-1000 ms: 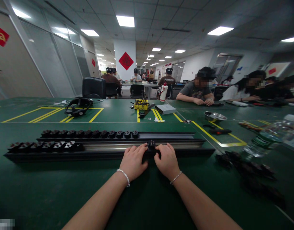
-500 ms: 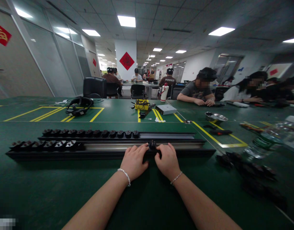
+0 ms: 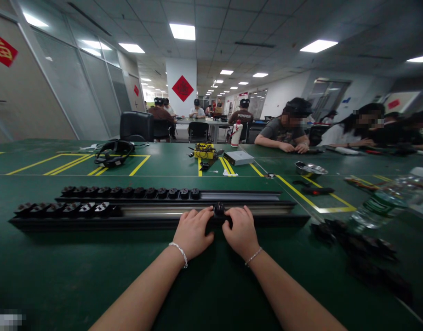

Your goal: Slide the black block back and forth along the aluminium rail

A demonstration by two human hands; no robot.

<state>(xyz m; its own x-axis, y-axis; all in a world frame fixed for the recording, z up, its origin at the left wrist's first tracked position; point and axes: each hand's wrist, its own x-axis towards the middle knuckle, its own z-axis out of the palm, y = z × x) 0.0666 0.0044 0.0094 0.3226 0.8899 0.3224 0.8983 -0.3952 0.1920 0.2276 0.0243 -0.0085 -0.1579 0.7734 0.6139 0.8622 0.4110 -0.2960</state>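
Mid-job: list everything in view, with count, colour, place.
Table: one, green, foreground
Rails: two, black, on table
Rail modules: about eighteen, black, rails' left
Middle module: one, black, between hands
Loose parts: several, black, right, blurred
Clear bottle: one, green-labelled, right
Bowl: one, silver, right
Headset: one, black, far left
Cabled block: one, yellow, far centre
Box: one, grey, beside block
Flask: one, white-red, far centre
Chairs: several, black, background
People: several, varied clothing, background
Left hand: one, silver bracelet, module's left
Right hand: one, silver bracelet, module's right

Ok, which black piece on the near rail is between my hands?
The lone black piece, with your left hand and right hand at its sides; the others line the left end of the near rail.
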